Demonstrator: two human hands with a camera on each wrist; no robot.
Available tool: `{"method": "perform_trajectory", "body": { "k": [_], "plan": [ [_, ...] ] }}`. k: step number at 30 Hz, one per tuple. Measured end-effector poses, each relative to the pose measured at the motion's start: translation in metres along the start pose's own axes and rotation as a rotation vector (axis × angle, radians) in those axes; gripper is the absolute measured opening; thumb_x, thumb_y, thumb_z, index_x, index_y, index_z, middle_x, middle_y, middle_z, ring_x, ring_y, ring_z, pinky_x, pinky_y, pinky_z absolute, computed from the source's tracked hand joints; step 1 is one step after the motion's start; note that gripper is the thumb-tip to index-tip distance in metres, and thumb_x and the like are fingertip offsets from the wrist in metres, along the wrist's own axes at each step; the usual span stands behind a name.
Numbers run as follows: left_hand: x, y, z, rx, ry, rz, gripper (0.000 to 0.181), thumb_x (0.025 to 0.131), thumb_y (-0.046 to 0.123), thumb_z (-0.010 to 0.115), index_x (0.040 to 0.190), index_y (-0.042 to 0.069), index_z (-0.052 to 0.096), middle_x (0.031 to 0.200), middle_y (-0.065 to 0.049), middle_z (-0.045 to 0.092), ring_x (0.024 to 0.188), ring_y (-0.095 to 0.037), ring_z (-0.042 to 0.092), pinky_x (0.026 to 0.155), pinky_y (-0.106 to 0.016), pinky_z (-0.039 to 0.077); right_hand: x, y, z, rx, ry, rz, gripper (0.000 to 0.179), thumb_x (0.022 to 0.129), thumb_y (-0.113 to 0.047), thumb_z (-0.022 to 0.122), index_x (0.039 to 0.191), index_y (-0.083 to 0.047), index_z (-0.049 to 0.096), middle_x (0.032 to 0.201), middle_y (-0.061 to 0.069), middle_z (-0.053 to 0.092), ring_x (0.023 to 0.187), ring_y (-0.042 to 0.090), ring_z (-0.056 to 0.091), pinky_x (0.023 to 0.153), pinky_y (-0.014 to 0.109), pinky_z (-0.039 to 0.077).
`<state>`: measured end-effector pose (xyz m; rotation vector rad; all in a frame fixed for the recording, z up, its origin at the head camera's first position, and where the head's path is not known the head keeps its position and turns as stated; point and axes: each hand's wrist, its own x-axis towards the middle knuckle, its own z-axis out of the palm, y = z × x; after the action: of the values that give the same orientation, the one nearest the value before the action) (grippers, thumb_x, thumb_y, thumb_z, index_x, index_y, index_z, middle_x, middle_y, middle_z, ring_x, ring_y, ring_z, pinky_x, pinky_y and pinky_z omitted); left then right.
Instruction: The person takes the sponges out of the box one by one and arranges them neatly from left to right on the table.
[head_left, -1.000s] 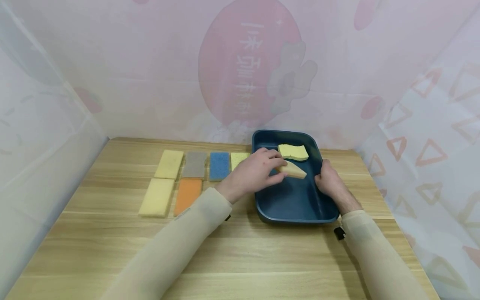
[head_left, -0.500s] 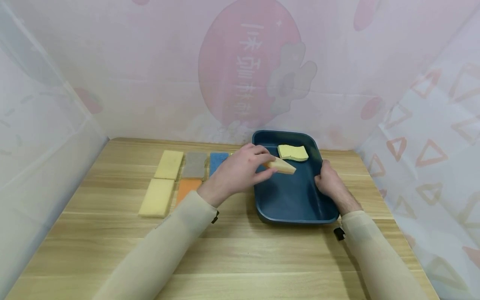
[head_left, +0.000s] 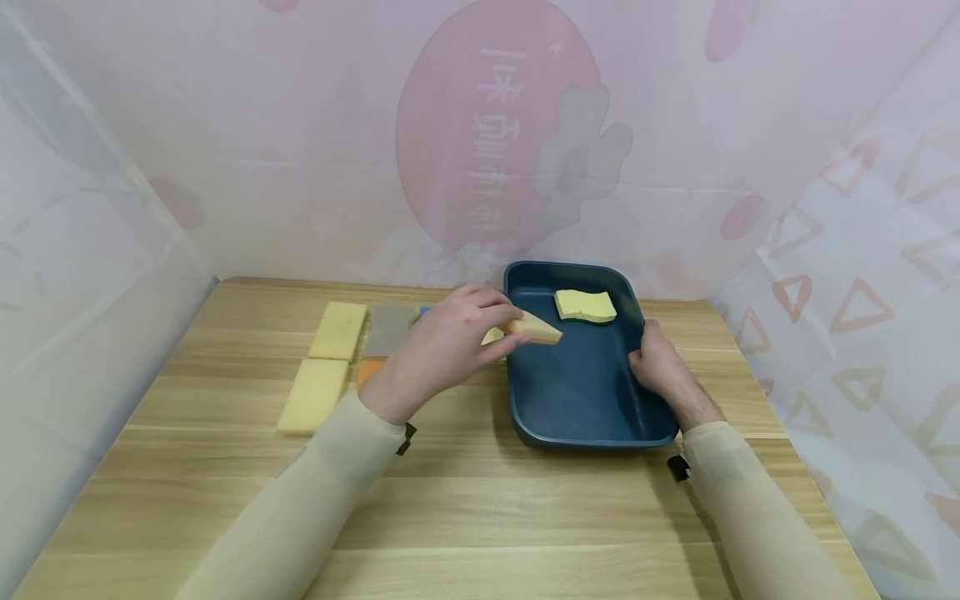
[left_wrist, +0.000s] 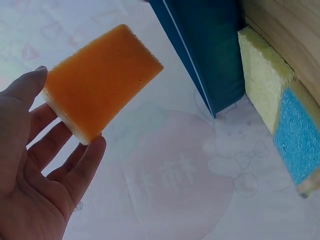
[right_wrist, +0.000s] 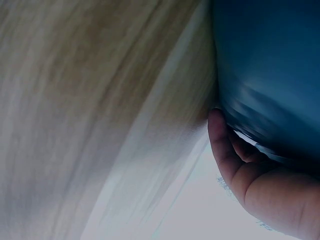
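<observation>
My left hand (head_left: 450, 342) pinches a sponge (head_left: 536, 327) by one end, above the left rim of a deep dark blue tray (head_left: 577, 400). In the left wrist view the held sponge (left_wrist: 105, 82) shows an orange face and a pale foam edge, between thumb and fingers. On the tray's right side my right hand (head_left: 663, 367) grips the wall, its thumb over the rim. The right wrist view has its fingers (right_wrist: 225, 145) against the tray's outside (right_wrist: 270, 65). A light yellow sponge (head_left: 585, 306) lies in the far part of the tray.
Left of the tray, sponges lie in rows on the wooden table (head_left: 480, 517): two yellow ones (head_left: 312, 396), a grey one (head_left: 390, 329), and partly hidden orange (head_left: 370, 369) and blue ones (left_wrist: 302, 137). A pale yellow sponge (left_wrist: 265, 75) sits beside the tray. A printed curtain (head_left: 315, 167) stands behind.
My left hand has moved left with the sponge, from over the middle of the tray to its left rim, covering more of the sponges on the table. The right hand and tray stayed put.
</observation>
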<state>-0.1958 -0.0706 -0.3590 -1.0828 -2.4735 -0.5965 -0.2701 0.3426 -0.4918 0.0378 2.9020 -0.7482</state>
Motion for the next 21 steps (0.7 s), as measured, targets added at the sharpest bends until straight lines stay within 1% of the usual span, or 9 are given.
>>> {"method": "perform_trajectory", "body": {
  "k": [3,4,5,7,9,12,14,17,21],
  "plan": [
    [-0.004,0.0,-0.007,0.009,-0.004,-0.02,0.029,0.11,0.034,0.087,0.127,0.011,0.088,0.125,-0.006,0.087,0.127,-0.031,0.077,0.108,-0.041,0.069,0.005,0.005,0.002,-0.003,-0.003,-0.01,0.074,0.107,-0.008,0.05,0.169,0.02,0.023,0.154,0.053,0.056,0.121,0.053,0.069,0.105,0.068,0.062],
    [-0.006,0.0,-0.008,0.011,-0.005,-0.024,0.028,0.11,0.034,0.087,0.126,0.011,0.088,0.124,-0.005,0.087,0.126,-0.031,0.076,0.107,-0.041,0.069,0.009,0.011,0.006,-0.007,0.011,-0.012,0.073,0.107,-0.009,0.05,0.169,0.019,0.024,0.152,0.052,0.058,0.119,0.052,0.07,0.103,0.066,0.063],
    [-0.007,0.0,-0.01,0.012,-0.004,-0.028,0.028,0.11,0.034,0.087,0.125,0.011,0.088,0.123,-0.005,0.087,0.125,-0.03,0.076,0.105,-0.041,0.069,0.005,0.004,0.004,-0.004,0.005,0.0,0.072,0.106,-0.008,0.049,0.168,0.02,0.024,0.153,0.052,0.058,0.12,0.052,0.07,0.105,0.067,0.062],
    [-0.01,-0.001,-0.014,0.019,0.0,-0.03,0.027,0.11,0.034,0.087,0.123,0.011,0.087,0.121,-0.004,0.087,0.122,-0.03,0.076,0.103,-0.04,0.069,0.018,0.022,0.013,-0.019,0.036,-0.004,0.073,0.105,-0.01,0.051,0.168,0.017,0.027,0.15,0.049,0.062,0.114,0.048,0.072,0.098,0.063,0.064],
    [-0.012,-0.002,-0.018,0.03,0.005,-0.033,0.026,0.109,0.035,0.087,0.122,0.012,0.087,0.119,-0.003,0.087,0.119,-0.029,0.076,0.1,-0.04,0.069,0.02,0.024,0.012,-0.008,0.011,-0.003,0.075,0.109,-0.012,0.052,0.171,0.017,0.023,0.153,0.05,0.06,0.116,0.049,0.07,0.099,0.065,0.063],
    [-0.017,-0.003,-0.024,0.047,0.004,-0.04,0.024,0.109,0.035,0.086,0.121,0.014,0.086,0.119,-0.001,0.086,0.118,-0.028,0.076,0.099,-0.041,0.069,0.024,0.03,0.016,-0.015,0.043,-0.002,0.074,0.107,-0.012,0.052,0.17,0.016,0.027,0.15,0.047,0.063,0.114,0.046,0.072,0.097,0.063,0.064],
    [-0.019,-0.004,-0.027,0.06,0.004,-0.042,0.023,0.109,0.037,0.085,0.118,0.015,0.084,0.118,0.001,0.085,0.118,-0.028,0.075,0.098,-0.04,0.069,0.023,0.028,0.014,0.0,0.023,0.002,0.074,0.107,-0.011,0.052,0.17,0.016,0.025,0.153,0.049,0.061,0.117,0.048,0.071,0.101,0.064,0.063],
    [-0.022,-0.005,-0.031,0.078,0.007,-0.033,0.023,0.11,0.038,0.083,0.113,0.015,0.082,0.115,0.001,0.085,0.116,-0.028,0.075,0.097,-0.04,0.068,0.016,0.019,0.01,-0.007,0.031,0.012,0.072,0.106,-0.01,0.051,0.168,0.017,0.028,0.152,0.048,0.062,0.118,0.048,0.071,0.102,0.064,0.064],
    [-0.026,-0.008,-0.034,0.108,0.013,-0.019,0.025,0.107,0.039,0.084,0.109,0.014,0.081,0.11,0.0,0.084,0.11,-0.028,0.074,0.091,-0.039,0.069,-0.006,-0.009,-0.004,0.012,-0.009,0.019,0.071,0.106,-0.005,0.049,0.167,0.021,0.025,0.156,0.053,0.056,0.124,0.054,0.069,0.109,0.069,0.061]
  ]
}}
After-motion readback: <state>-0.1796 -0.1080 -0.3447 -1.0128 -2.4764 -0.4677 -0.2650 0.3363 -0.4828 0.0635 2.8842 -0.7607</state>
